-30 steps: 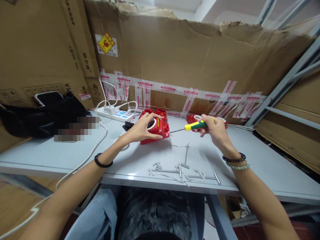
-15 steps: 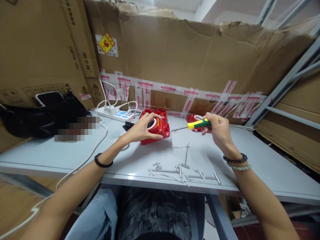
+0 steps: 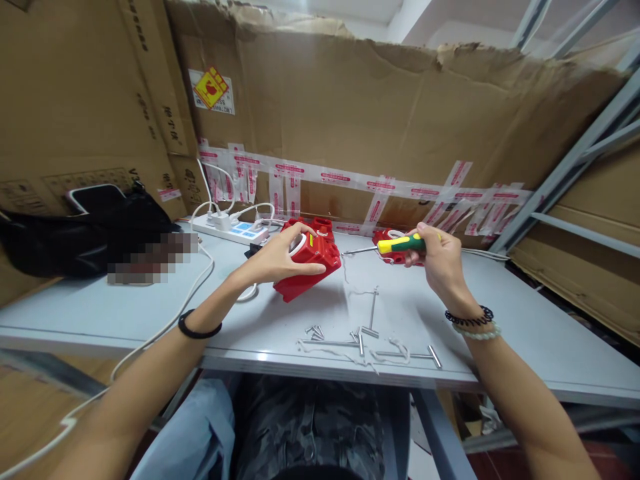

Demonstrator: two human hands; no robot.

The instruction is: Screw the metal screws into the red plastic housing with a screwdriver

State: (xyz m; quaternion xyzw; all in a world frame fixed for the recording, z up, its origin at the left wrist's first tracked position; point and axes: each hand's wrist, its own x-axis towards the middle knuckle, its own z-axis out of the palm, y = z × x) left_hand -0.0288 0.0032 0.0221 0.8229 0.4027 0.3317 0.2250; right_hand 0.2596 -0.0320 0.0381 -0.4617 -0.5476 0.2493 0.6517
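My left hand [image 3: 283,259] grips a red plastic housing [image 3: 320,257] with a white ring, a yellow label and a boxy lower part; it is tilted on the table. Fingers and thumb wrap its near and upper sides. My right hand [image 3: 437,253] is closed around the yellow-and-green handle of a screwdriver [image 3: 403,245]. Its metal shaft points left, the tip close to the housing's right side; whether they touch I cannot tell. A thin whitish string [image 3: 345,272] hangs by the tip. Behind the screwdriver lies another red housing [image 3: 387,236], partly hidden.
Near the table's front edge lie several screws [image 3: 314,332] and metal T-bars [image 3: 410,355] with strings. A power strip [image 3: 231,229] with white cables stands at the back left, beside a black bag [image 3: 95,233] with a phone [image 3: 96,197]. Cardboard [image 3: 350,113] walls the back.
The red housing has tipped further, its lower part swinging towards me and left, with my left hand turning along. The screwdriver has shifted slightly right and up.
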